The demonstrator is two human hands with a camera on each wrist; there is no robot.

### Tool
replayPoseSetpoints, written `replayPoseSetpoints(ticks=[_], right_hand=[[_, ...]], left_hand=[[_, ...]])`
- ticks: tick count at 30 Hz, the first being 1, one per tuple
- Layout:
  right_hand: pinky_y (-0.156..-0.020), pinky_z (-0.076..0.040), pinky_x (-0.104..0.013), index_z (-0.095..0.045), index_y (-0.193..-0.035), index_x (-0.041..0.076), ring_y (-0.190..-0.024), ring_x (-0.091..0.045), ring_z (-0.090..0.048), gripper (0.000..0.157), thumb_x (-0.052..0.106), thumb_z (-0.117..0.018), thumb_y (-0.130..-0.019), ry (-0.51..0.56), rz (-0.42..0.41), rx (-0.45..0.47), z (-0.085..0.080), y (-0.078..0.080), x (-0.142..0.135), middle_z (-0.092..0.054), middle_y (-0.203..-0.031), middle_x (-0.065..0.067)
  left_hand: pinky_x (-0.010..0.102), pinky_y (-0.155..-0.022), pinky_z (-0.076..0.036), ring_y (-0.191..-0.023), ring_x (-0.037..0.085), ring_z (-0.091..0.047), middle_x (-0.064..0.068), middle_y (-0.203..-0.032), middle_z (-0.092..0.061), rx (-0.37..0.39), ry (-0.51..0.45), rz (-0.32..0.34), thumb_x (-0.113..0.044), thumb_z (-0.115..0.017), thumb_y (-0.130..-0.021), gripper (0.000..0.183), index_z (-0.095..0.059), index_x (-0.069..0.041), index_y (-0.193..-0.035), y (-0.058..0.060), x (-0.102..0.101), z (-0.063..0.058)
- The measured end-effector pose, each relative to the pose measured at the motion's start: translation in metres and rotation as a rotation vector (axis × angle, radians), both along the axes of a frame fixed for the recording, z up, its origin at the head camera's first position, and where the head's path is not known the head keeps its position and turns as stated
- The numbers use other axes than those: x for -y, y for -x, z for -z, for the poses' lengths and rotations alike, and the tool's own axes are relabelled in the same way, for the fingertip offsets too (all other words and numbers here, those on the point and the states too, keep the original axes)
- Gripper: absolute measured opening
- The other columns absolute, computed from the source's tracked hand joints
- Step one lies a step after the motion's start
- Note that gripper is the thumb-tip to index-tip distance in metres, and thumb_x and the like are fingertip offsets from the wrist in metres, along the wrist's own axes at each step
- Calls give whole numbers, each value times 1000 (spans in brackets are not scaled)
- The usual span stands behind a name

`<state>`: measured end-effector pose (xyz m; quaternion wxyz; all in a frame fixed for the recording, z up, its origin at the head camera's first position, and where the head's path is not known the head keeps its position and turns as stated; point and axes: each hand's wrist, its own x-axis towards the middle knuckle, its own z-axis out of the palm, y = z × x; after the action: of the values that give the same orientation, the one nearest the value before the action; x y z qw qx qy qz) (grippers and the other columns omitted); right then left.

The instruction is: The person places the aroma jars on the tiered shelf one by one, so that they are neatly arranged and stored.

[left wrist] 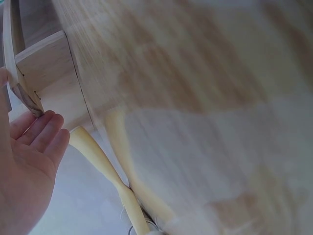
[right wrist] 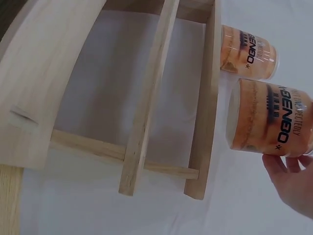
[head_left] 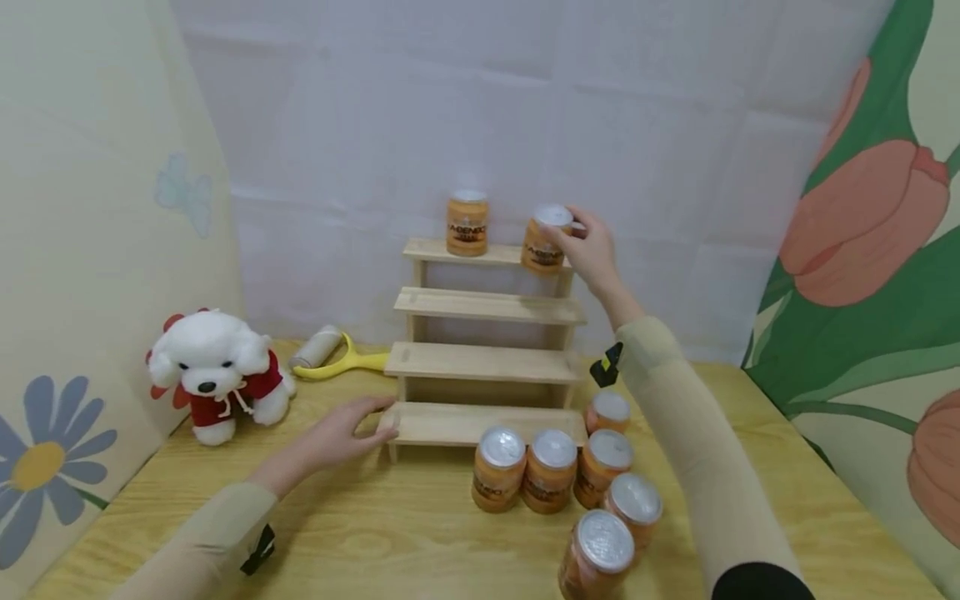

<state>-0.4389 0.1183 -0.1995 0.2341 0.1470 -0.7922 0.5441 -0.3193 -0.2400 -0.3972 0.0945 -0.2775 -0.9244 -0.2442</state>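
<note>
My right hand [head_left: 594, 250] grips an orange can [head_left: 542, 250] with a silver lid by its side, at the right end of the top step. In the right wrist view a gap shows between this can [right wrist: 269, 117] and the top board. Another orange can [head_left: 467, 225] stands upright on the same step, further left. The stepped wooden shelf [head_left: 487, 364] has its lowest board's left end held between the thumb and fingers of my left hand [head_left: 337, 435]. The left wrist view shows the fingertips [left wrist: 51, 120] against that board's corner.
Several orange cans [head_left: 551, 475] stand on the wooden table [head_left: 375, 533] before the shelf and to its right. Left of the shelf lie a yellow forked handle [head_left: 352, 360] and a pale roll [head_left: 318, 346]. A white plush dog [head_left: 217, 367] sits at the far left.
</note>
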Motion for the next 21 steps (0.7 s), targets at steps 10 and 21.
replayPoseSetpoints(ticks=[10,21], right_hand=[[-90,-52,-36,-43,-137,8,-114,-30,-57,62,33,-69,-85,-5,17,0,0,11,8,-49,-131,-15],[-90,-52,-38,-42,-128,7,-109,-33,-59,57,34,-69,-85,-93,60,-58,6,18,8,-51,-128,-18]], left_hand=[[53,-100,-41,-120,39,-51,21,-129,-56,10,-1,-16,-36,-62,-90,58,-52,4,-130,0,-5,-5],[54,-100,-41,-121,40,-50,21,-129,-56,22,-3,-20,-37,-61,-90,58,-52,4,-130,-2,-9,-3]])
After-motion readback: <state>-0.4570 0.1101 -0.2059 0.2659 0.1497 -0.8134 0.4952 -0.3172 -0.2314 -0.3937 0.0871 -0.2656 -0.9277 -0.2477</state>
